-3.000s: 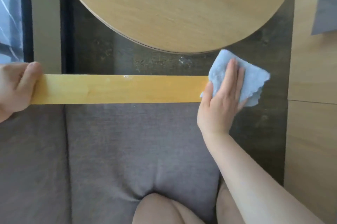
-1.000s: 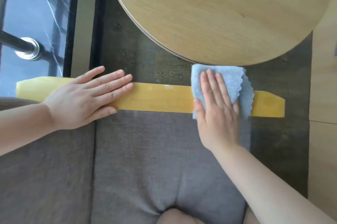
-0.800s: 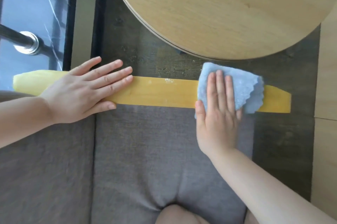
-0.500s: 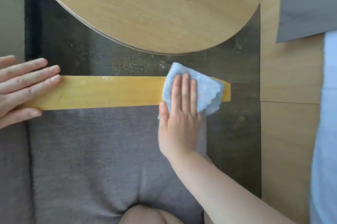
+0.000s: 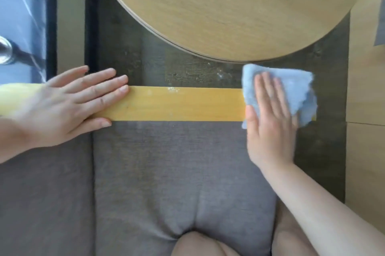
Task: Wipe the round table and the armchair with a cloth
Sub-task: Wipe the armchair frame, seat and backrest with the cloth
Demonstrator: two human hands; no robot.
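Both hands lay flat: the right hand pressed the cloth onto the armrest end at three o'clock, likely to scrub; the left hand rested at nine, gripping nothing, probably steadying. Pale blue, scallop-edged, the cloth sat folded below the table.

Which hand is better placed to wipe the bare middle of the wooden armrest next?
Right. The right hand already presses the blue cloth flat on the armrest end; the left hand lies flat, bracing the other end.
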